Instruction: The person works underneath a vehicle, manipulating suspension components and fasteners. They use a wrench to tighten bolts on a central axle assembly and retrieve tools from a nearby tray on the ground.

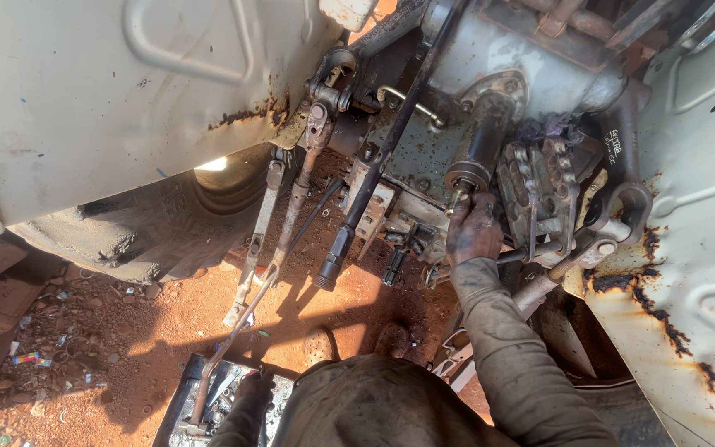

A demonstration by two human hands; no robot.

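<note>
My right hand (pixel 473 230), black with grease, is closed around a small metal part just below the end of a short dark shaft (pixel 475 157) that sticks out of the grey, rusty gear housing (pixel 531 66). My sleeve runs up to it from the bottom of the view. My left hand (pixel 251 387) hangs low at the bottom, over an open metal tool tray (pixel 202 396) on the ground. Its fingers are dark and half hidden, so what it holds does not show. A thin rod (pixel 233 331) leans from the tray up toward the housing.
Rusty linkage arms (pixel 291 211) and a black-tipped lever (pixel 357 207) hang from the housing. A large muddy tyre (pixel 142 228) sits under the white fender (pixel 84 99) on the left; another rusted white fender (pixel 697 248) stands right. My boots (pixel 318 343) rest on red dirt (pixel 126 331) with litter (pixel 26 358).
</note>
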